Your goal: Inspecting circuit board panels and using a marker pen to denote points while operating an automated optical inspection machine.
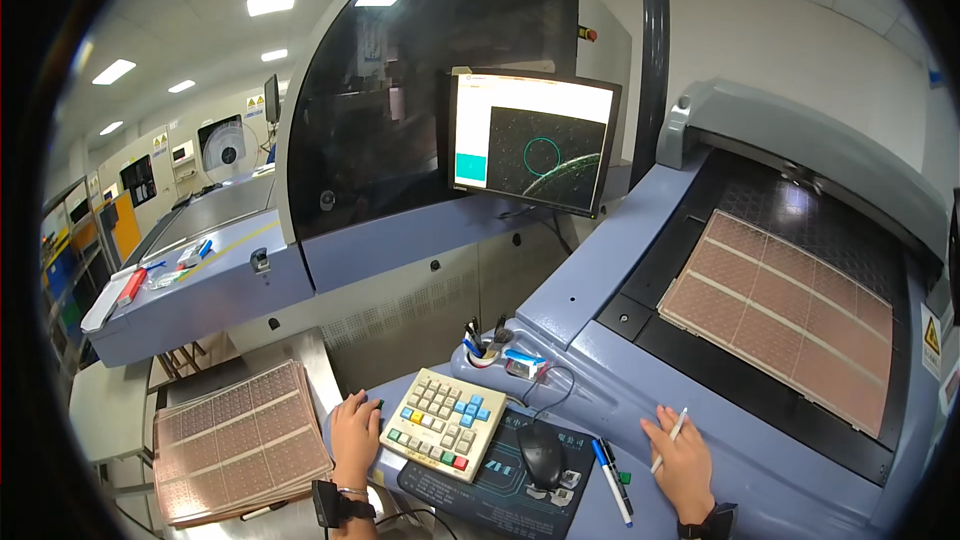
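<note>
My left hand [354, 437] rests at the console's edge, just left of a beige keypad [442, 424] with coloured keys. Its fingers lie loosely apart and hold nothing I can see; a small dark item shows by its fingertips. In my right hand [684, 462] is a slim white pen-like stick [677, 426], held between the fingers above the blue-grey console. Between my hands a black mouse [541, 456] sits on a dark mouse pad [480, 496]. A blue-and-white marker [613, 485] lies beside the pad, with a small green item [625, 478] next to it.
A copper-coloured panel [780, 310] lies on the black machine bed [640, 285] at right. Stacked similar panels [240, 440] stand at lower left. A lit monitor [533, 140] hangs ahead. Behind the keypad stand a pen holder [478, 348] and a small box [523, 364].
</note>
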Available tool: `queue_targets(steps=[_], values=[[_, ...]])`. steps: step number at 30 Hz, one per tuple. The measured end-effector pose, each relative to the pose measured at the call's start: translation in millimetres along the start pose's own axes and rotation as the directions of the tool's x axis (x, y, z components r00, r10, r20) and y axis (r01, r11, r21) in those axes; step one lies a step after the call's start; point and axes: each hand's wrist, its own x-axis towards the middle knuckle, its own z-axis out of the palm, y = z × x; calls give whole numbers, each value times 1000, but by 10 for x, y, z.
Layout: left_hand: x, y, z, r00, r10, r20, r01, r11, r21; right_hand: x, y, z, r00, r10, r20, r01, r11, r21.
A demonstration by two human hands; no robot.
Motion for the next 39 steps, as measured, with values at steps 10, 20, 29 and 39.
queue_targets(steps=[10,20,29,39], values=[[-31,-13,13,996,-77,41,76,997,25,-83,-72,8,1000,15,-6,-15,1000,18],[-11,-33,28,998,-60,13,59,998,21,-80,-72,29,1000,31,-2,-31,1000,3],[-17,-30,27,998,-56,17,55,997,61,-69,-85,13,999,42,10,-42,999,14],[-18,-38,22,998,-66,24,65,997,40,-81,-80,25,999,38,5,-38,999,1]])
